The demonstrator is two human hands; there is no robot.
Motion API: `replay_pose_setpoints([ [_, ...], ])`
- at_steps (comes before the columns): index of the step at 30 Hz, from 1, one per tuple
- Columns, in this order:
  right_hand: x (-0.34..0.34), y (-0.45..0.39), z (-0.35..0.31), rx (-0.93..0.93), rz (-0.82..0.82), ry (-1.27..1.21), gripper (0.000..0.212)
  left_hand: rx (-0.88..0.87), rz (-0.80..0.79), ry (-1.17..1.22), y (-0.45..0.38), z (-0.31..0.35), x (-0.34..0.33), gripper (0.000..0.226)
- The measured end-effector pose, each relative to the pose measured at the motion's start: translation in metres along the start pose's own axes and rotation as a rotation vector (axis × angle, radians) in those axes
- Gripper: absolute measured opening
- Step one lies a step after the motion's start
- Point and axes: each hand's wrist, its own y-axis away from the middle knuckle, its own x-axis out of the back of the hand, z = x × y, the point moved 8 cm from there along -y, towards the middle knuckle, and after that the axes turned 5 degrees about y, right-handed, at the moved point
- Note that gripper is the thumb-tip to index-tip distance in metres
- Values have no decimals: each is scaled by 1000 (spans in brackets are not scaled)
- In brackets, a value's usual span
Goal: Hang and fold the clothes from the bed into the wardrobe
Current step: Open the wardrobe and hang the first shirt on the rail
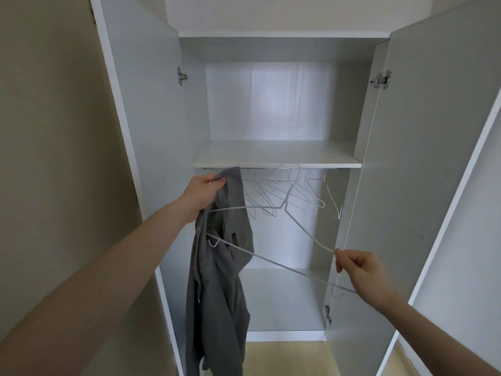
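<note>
Open wardrobe (pixel 151 109), both doors swung wide; smooth white shelf (pixel 276 158) w/ a cluster of thin white wire hangers (pixel 273 194) under it, just behind your work. Your left hand (pixel 202 196) grips the grey shirt (pixel 219 289) at its top, fingers curled round the soft, creased fabric; shirt hangs limp in front of the lower compartment. Your right hand (pixel 362 272) pinches one end of a white wire hanger (pixel 284 210), its far end inside the shirt. Pale wood floor (pixel 284 356) below.
</note>
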Motion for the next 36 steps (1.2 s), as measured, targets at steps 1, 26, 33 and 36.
replay_pose_setpoints([
  [1, 3, 1, 1, 10, 14, -10, 47, -26, 11, -1, 0, 6, 4, 18],
  [26, -13, 19, -2, 35, 172, -11, 50, -241, -106, -15, 33, 65, -50, 22],
  [33, -14, 28, 13, -56, 306, -288, 57, -304, -298, -271, 49, 46, -49, 42],
  [36, -13, 25, 8, -39, 317, -327, 59, -351, -451, -564, 56, 30, -54, 32],
])
